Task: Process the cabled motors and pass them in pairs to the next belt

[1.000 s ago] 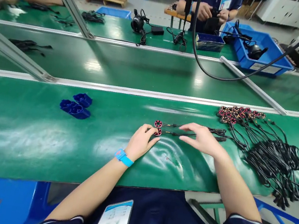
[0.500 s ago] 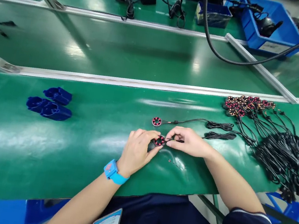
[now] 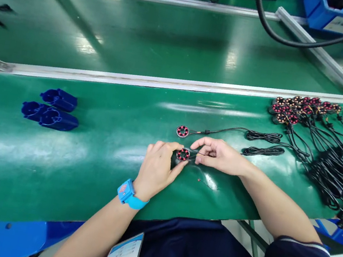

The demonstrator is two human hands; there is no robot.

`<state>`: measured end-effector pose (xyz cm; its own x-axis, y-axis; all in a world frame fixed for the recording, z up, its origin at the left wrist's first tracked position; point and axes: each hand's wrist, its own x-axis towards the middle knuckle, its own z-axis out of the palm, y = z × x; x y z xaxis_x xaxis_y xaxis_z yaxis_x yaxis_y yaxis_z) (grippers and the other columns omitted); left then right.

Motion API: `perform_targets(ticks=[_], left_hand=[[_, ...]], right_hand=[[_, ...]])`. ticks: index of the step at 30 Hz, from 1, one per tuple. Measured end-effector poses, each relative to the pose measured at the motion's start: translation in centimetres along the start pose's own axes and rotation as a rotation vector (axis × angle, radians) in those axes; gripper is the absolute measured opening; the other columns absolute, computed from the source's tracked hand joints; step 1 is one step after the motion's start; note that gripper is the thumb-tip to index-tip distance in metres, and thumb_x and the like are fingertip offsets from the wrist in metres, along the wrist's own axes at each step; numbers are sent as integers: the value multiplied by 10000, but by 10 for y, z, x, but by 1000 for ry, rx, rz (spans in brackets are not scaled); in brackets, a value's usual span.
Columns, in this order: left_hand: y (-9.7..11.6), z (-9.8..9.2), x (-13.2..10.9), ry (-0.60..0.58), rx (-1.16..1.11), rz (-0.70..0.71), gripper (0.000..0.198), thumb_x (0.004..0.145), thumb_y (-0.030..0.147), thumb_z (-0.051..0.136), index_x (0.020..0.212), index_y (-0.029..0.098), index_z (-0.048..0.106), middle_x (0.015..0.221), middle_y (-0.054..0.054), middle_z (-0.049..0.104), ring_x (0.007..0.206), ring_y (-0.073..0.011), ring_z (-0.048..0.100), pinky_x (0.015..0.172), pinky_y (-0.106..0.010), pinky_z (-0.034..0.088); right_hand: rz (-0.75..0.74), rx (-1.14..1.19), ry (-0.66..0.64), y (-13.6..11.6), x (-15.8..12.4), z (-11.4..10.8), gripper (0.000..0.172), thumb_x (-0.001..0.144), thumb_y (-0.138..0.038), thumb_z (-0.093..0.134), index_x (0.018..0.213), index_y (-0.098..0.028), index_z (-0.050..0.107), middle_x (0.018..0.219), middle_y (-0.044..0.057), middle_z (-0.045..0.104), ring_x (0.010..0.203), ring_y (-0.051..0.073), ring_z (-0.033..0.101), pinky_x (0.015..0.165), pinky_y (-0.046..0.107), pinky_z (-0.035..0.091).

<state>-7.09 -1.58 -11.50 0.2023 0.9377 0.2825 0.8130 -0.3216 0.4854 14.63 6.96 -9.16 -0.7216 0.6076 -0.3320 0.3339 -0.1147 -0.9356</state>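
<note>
Between thumb and forefinger, my left hand (image 3: pixel 158 167) grips a round motor stator (image 3: pixel 183 154) with red windings and a black ring of teeth, just over the green table top. To the right of it, my right hand (image 3: pixel 220 155) is closed on the stator's thin cable, its forefinger raised and thumb against the other fingers. The fingers partly hide the wire. Just behind them lies a second stator (image 3: pixel 182 131), whose cable runs right to a tied black bundle (image 3: pixel 263 136). Another tied cable bundle (image 3: pixel 263 151) rests beside that one.
Blue plastic housings (image 3: pixel 59 120) stand at the left. On the right is a heap of stators (image 3: pixel 294 109) with a pile of black cables (image 3: pixel 342 176). A white rail (image 3: pixel 140 79) borders the table's back. A thick black cable (image 3: pixel 293 42) hangs at upper right.
The view has tipped downward. My right hand has shifted slightly away from the stator, its forefinger lifting off the wire. My left hand keeps its grip on the stator.
</note>
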Motion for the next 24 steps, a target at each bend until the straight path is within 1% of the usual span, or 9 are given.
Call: perform_targets(ticks=[3, 5, 7, 9, 11, 15, 20, 22, 24], left_hand=[[-6, -3, 0, -124, -7, -46, 308, 911, 304, 661, 1149, 205, 493, 1094, -62, 673, 948, -245, 615, 812, -386, 420], [-9, -9, 2, -180, -55, -75, 361, 906, 339, 670, 1186, 213, 479, 1126, -65, 659, 985, -250, 617, 849, -394, 435], [-11, -17, 4, -195, -98, -74, 425, 910, 403, 669, 1241, 224, 470, 1178, -71, 644, 1042, -254, 611, 888, -400, 443], [-13, -24, 9, -180, -105, -37, 402, 924, 441, 651, 1238, 241, 500, 1209, -64, 639, 1096, -252, 595, 918, -397, 437], [-15, -28, 14, -164, -76, 27, 314, 931, 449, 646, 1161, 255, 558, 1190, -41, 657, 1103, -244, 591, 914, -386, 423], [-15, -22, 23, -175, -10, 113, 295, 889, 466, 702, 1057, 244, 602, 1088, -24, 697, 1005, -240, 611, 847, -373, 409], [-10, -14, 25, -169, -43, 33, 228, 916, 377, 687, 1067, 233, 593, 946, -3, 714, 900, -210, 629, 808, -348, 414], [-11, -14, 24, -155, -63, 16, 293, 904, 397, 701, 1119, 238, 582, 968, 0, 717, 928, -210, 634, 828, -348, 421], [-14, -15, 27, -121, -83, -9, 391, 882, 456, 715, 1172, 240, 566, 1058, -14, 708, 984, -217, 634, 863, -349, 435]], right_hand=[[-77, -234, 98, -6, -8, -2, 434, 874, -279, 642, 1292, -207, 552, 1079, 43, 733, 955, 154, 689, 785, 269, 520], [-127, -356, 160, -8, -13, -7, 426, 877, -266, 631, 1296, -228, 568, 1206, 47, 695, 1087, 179, 662, 844, 294, 535], [-192, -435, 235, -9, -14, -15, 383, 878, -251, 620, 1260, -228, 601, 1250, 44, 672, 1143, 192, 636, 933, 337, 529], [-239, -486, 313, -11, -11, -23, 327, 889, -244, 597, 1214, -220, 629, 1216, 38, 683, 1120, 192, 641, 1000, 371, 505], [-267, -542, 368, -14, -2, -30, 292, 895, -238, 581, 1178, -212, 646, 1166, 31, 697, 1078, 190, 652, 999, 381, 501], [-325, -648, 344, -20, 25, -36, 250, 873, -237, 598, 1108, -185, 668, 1099, 26, 710, 1024, 196, 660, 956, 385, 507], [-341, -561, 331, -19, 42, -36, 228, 883, -264, 607, 1086, -187, 676, 1087, 24, 713, 1002, 184, 664, 949, 355, 508], [-332, -548, 326, -16, 40, -38, 224, 892, -278, 613, 1084, -186, 680, 1090, 25, 714, 1001, 180, 665, 952, 343, 506], [-317, -561, 332, -14, 37, -42, 227, 918, -287, 590, 1097, -185, 683, 1107, 29, 715, 1016, 184, 665, 951, 341, 503]])
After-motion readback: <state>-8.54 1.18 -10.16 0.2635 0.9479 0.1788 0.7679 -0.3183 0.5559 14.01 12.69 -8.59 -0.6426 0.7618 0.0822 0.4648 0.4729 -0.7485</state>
